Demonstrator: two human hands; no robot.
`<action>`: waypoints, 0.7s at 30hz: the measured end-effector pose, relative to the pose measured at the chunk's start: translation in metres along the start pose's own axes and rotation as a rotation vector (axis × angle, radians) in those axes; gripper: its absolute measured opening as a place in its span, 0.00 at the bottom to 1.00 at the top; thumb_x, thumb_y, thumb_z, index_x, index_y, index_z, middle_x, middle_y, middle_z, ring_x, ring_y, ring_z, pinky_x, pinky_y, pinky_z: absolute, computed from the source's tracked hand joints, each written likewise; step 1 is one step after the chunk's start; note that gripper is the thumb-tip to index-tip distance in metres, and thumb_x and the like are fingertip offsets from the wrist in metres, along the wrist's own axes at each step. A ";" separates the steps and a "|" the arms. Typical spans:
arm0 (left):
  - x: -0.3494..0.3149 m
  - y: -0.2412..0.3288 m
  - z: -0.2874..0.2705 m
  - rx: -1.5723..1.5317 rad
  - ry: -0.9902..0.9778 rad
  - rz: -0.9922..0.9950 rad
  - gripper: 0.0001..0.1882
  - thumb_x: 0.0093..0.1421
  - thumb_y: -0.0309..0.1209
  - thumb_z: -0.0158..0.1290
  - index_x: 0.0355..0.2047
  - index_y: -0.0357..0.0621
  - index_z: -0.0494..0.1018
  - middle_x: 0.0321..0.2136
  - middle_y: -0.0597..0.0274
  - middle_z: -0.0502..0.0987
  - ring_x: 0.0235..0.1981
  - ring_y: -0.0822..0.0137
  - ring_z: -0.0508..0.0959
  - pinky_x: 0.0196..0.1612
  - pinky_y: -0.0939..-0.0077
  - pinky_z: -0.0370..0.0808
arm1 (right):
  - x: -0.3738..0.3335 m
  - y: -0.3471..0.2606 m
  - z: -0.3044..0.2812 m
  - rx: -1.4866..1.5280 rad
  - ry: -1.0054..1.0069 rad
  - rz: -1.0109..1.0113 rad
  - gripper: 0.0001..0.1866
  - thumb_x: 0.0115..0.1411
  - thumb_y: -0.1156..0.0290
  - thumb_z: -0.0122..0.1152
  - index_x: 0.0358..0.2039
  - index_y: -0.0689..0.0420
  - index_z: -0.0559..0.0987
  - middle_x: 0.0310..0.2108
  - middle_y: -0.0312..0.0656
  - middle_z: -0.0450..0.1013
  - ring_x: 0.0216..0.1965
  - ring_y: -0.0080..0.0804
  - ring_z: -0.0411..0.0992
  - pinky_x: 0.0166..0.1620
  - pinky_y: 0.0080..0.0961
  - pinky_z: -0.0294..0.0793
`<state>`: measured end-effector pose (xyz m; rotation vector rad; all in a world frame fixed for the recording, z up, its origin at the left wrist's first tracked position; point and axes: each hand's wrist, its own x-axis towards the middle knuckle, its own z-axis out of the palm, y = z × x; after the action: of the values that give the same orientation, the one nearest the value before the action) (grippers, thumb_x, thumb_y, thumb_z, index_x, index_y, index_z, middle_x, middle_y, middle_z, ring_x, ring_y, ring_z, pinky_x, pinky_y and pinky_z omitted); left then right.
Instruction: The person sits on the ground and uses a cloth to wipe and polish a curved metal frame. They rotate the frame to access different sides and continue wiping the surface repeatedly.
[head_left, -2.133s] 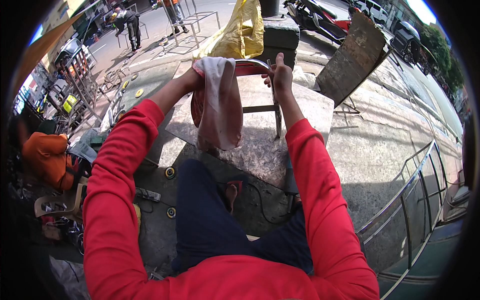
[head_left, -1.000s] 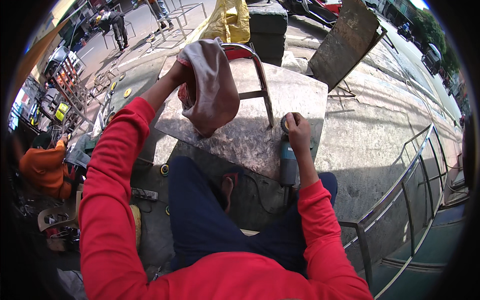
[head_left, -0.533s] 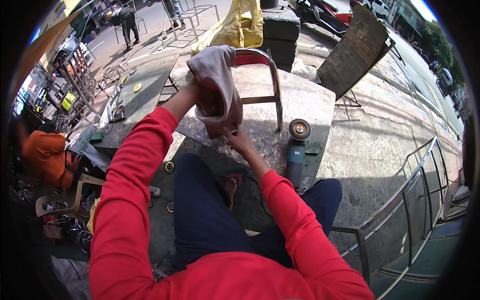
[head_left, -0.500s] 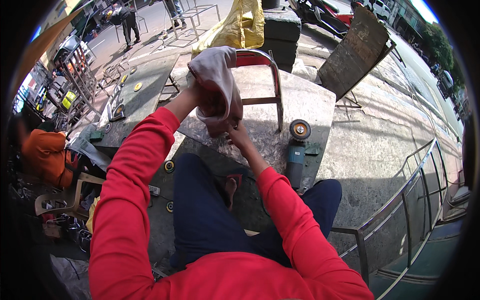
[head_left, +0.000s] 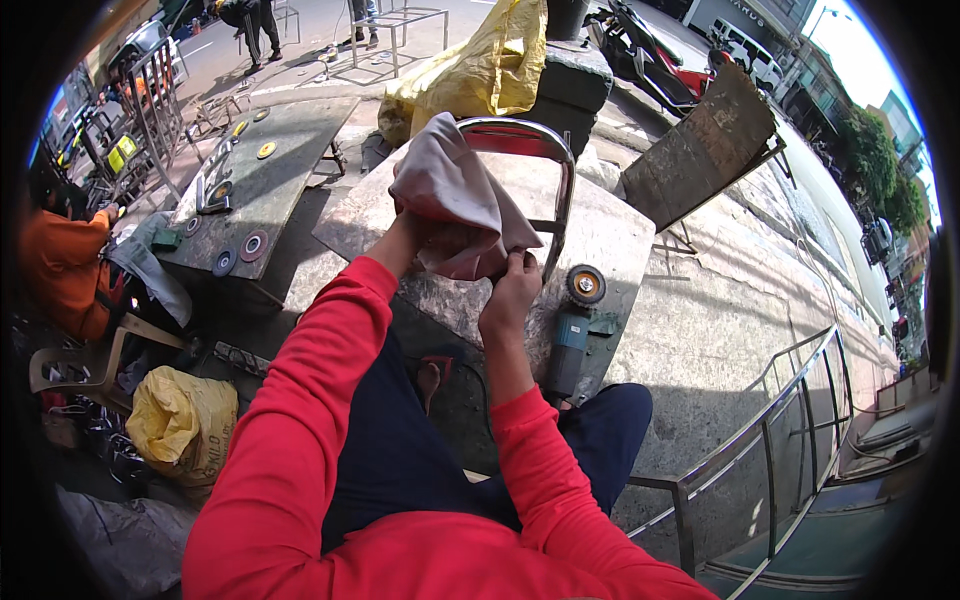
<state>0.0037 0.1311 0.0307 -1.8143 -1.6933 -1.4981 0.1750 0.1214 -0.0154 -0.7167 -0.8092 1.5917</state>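
Note:
A greyish-pink cloth (head_left: 455, 185) is held up in front of me over the low work board (head_left: 410, 300). My left hand (head_left: 412, 238) reaches into its folds and bears it from the left, its fingers mostly covered. At the lower right corner, my right hand (head_left: 513, 292) pinches the cloth's edge. Behind the cloth stands a bent, shiny metal tube frame (head_left: 570, 180), partly hidden by it. An angle grinder (head_left: 569, 345) with a dark round wheel (head_left: 586, 286) lies on the board, right of my right hand.
A second board (head_left: 290, 150) at the left carries several discs. A person in orange (head_left: 65, 265) sits at the far left, near a yellow sack (head_left: 185, 425). A leaning metal sheet (head_left: 700, 150) stands beyond the board; a metal railing frame (head_left: 770, 440) is at the lower right.
The cloth has spread wider, and its lower corner is drawn out to the right. My right hand has moved right and now pinches that corner. The view has shifted somewhat.

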 end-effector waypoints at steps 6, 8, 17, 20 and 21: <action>-0.002 -0.003 0.003 -0.073 0.052 -0.042 0.26 0.53 0.36 0.59 0.52 0.39 0.71 0.45 0.50 0.77 0.44 0.58 0.77 0.46 0.71 0.74 | 0.010 -0.046 0.035 -0.064 -0.115 -0.407 0.12 0.68 0.74 0.49 0.49 0.64 0.72 0.44 0.41 0.73 0.43 0.26 0.71 0.48 0.23 0.68; -0.002 -0.006 0.004 -0.093 0.060 -0.059 0.27 0.53 0.36 0.59 0.52 0.39 0.71 0.45 0.50 0.77 0.44 0.58 0.77 0.46 0.71 0.74 | 0.018 -0.053 0.046 0.108 -0.228 -0.317 0.14 0.68 0.74 0.47 0.52 0.62 0.71 0.48 0.41 0.72 0.47 0.28 0.71 0.53 0.25 0.67; -0.012 -0.013 0.005 -0.092 0.115 -0.054 0.27 0.53 0.37 0.58 0.53 0.39 0.71 0.46 0.50 0.76 0.45 0.57 0.77 0.47 0.71 0.74 | 0.030 -0.049 0.064 0.615 -0.572 0.153 0.20 0.71 0.66 0.39 0.58 0.62 0.67 0.57 0.46 0.68 0.59 0.38 0.66 0.65 0.38 0.59; -0.013 -0.002 -0.001 0.004 0.132 0.025 0.27 0.54 0.37 0.58 0.53 0.40 0.71 0.46 0.50 0.76 0.45 0.57 0.77 0.47 0.71 0.74 | 0.021 -0.033 0.077 0.540 -0.510 0.072 0.20 0.71 0.66 0.40 0.58 0.64 0.67 0.57 0.47 0.68 0.59 0.40 0.66 0.66 0.38 0.58; -0.012 0.003 -0.006 0.050 0.132 0.074 0.26 0.55 0.37 0.57 0.53 0.40 0.71 0.46 0.50 0.77 0.45 0.55 0.76 0.47 0.69 0.74 | 0.021 -0.034 0.078 0.532 -0.515 0.083 0.20 0.71 0.66 0.40 0.58 0.64 0.67 0.57 0.47 0.68 0.59 0.40 0.66 0.66 0.38 0.58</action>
<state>0.0054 0.1186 0.0252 -1.6933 -1.5711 -1.4963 0.1280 0.1369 0.0571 0.0500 -0.6693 1.9891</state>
